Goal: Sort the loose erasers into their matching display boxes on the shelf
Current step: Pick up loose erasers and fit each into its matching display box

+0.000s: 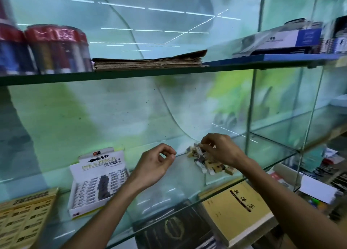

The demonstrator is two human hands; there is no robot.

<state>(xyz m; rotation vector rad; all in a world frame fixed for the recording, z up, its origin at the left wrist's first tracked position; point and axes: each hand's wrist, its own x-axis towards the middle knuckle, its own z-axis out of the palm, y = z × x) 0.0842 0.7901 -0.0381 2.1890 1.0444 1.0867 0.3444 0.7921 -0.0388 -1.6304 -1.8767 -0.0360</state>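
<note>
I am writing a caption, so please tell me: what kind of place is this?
Most likely a stationery shop: glass shelves carry a display box printed "Ink & Pencil Eraser", loose erasers and exercise books.

one head view, close in, facing forward and slightly down at a glass shelf [187, 198] at arm's reach.
</note>
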